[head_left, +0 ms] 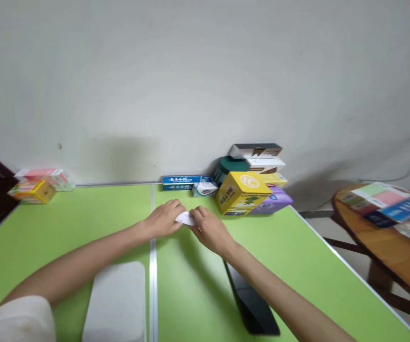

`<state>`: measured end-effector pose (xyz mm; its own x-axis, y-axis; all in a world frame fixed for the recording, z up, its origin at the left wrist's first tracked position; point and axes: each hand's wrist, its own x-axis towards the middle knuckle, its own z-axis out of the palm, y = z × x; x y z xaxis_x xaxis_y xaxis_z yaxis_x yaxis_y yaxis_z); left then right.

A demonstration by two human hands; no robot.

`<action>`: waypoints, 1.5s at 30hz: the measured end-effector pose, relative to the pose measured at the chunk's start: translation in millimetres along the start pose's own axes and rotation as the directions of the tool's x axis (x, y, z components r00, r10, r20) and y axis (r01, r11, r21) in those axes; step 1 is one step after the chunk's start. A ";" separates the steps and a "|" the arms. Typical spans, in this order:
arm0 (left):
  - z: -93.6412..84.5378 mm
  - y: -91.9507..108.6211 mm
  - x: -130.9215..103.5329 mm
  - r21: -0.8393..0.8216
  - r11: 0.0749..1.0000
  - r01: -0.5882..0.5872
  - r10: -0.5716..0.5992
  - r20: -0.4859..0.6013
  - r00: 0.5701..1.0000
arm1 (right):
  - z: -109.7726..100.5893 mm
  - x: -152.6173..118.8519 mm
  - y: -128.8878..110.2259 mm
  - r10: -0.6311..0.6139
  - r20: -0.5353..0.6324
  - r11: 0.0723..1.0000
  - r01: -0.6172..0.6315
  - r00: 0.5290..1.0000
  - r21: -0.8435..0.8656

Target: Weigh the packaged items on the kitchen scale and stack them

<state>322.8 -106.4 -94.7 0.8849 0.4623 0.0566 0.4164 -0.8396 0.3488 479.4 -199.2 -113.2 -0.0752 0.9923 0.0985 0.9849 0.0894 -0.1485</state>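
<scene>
Both my hands meet near the middle of the green table [94, 216], fingers closed on a small white item [186, 218] that they hold between them. My left hand [165, 219] grips its left end, and my right hand [212, 231] grips its right end. The fingers cover most of it, so its exact kind cannot be made out. Just behind the hands stand blue toothpaste boxes [181, 183] and a small white-and-blue box [205, 189]. A yellow carton [242, 194] is right of them, beyond my right hand.
A white flat slab [116, 304] lies at front left, a black tablet-like object [256, 304] under my right forearm. Behind the carton are a purple pack [274, 202], a green round tub [229, 167] and stacked boxes [256, 150]. More boxes [39, 191] sit far left. A wooden table [404, 247] stands right.
</scene>
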 end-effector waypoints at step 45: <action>-18.4 -289.0 -304.0 -0.711 0.555 0.431 -0.824 -0.399 0.402 | 76.9 225.1 -307.2 -0.183 -0.006 0.760 0.145 0.983 0.634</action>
<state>-70.4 0.9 -195.4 -0.0710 0.9915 0.1090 0.4642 -0.0639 0.8834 147.9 3.3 -121.0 -0.2528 0.9587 0.1304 0.6385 0.2665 -0.7220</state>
